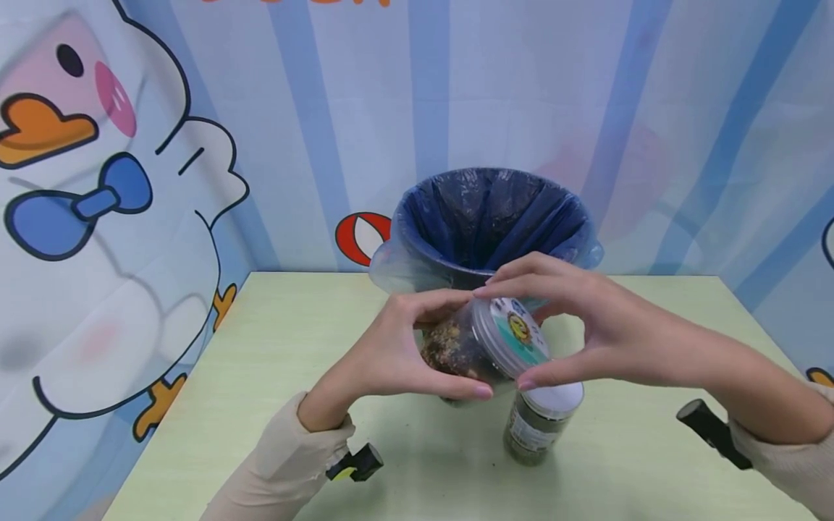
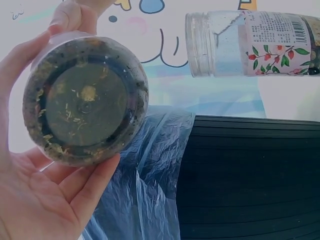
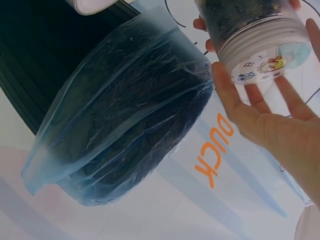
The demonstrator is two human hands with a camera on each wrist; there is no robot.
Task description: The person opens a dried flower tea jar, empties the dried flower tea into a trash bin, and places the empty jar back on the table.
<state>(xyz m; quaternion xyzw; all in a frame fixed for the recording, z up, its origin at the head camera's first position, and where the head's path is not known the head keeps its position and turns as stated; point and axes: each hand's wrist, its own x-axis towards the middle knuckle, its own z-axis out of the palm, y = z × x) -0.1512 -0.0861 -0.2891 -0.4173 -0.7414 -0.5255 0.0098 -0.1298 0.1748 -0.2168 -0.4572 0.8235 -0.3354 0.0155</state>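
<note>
Both hands hold a clear plastic jar (image 1: 459,340) of dried brownish bits, tilted above the table. My left hand (image 1: 400,351) grips the jar's body, thumb along the near side; its base faces the left wrist view. At the lid (image 1: 519,331), which bears a colourful cartoon print, my right hand (image 1: 593,325) has its fingers at the far edge and thumb at the near edge. The lid sits on the jar's mouth. A second jar (image 1: 537,427) with a pale top stands just below and behind them; its flowered label (image 2: 277,57) shows in the left wrist view.
Behind the hands stands a bin lined with a blue plastic bag (image 1: 407,239), its dark ribbed wall (image 2: 250,170) in the left wrist view. A pale green table (image 1: 293,318) lies below. A cartoon duck curtain (image 1: 365,94) hangs behind.
</note>
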